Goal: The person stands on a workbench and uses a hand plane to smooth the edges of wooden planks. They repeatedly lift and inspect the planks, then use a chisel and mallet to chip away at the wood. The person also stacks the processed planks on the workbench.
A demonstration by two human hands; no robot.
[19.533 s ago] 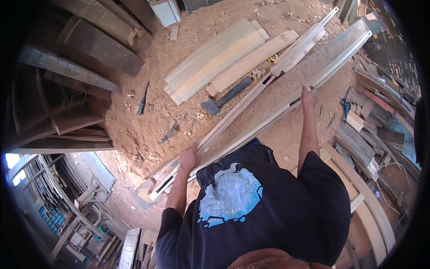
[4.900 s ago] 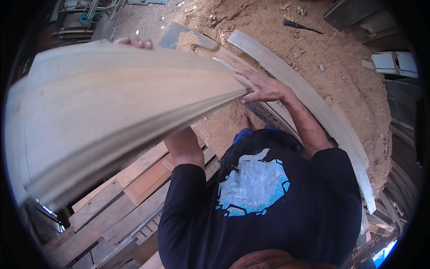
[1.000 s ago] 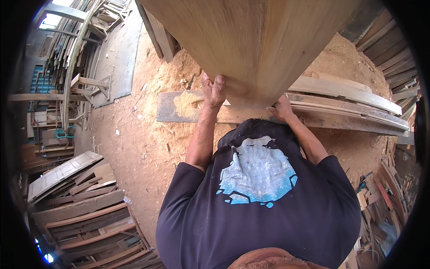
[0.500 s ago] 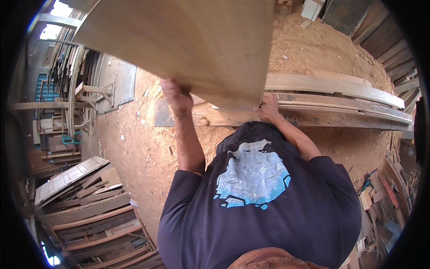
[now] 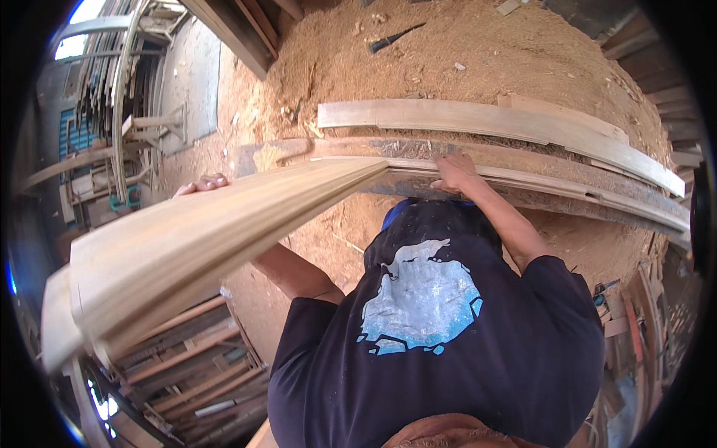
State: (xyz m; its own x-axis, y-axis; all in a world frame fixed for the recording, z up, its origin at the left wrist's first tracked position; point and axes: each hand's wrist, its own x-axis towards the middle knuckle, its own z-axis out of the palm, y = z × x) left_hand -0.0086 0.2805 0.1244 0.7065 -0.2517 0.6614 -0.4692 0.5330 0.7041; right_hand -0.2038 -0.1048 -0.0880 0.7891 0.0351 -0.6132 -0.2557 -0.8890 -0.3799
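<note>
A wide, pale wooden board (image 5: 216, 216) stretches from the bench out to the lower left, a grooved edge toward me. My left hand (image 5: 202, 185) grips it, fingers curled over its far edge; the thumb is hidden behind the board. Its right end meets the bench, touching or very close to a long grooved wooden strip (image 5: 523, 176). My right hand (image 5: 455, 173) is closed on that strip, just right of the board's end. Beneath lies a dark, worn beam (image 5: 418, 148) that serves as the bench.
Beyond the strip lies another pale plank (image 5: 448, 116). Sawdust and shavings (image 5: 336, 67) cover the ground, with a dark pointed tool (image 5: 396, 37) on them. Timber is stacked at the lower left (image 5: 194, 358) and the right (image 5: 635, 336). Planks lean at the far left (image 5: 97, 89).
The board has swung from in front of me down and around to the left, turning its grooved edge toward me. My left hand moved left with it; my right hand stayed near the same spot.
</note>
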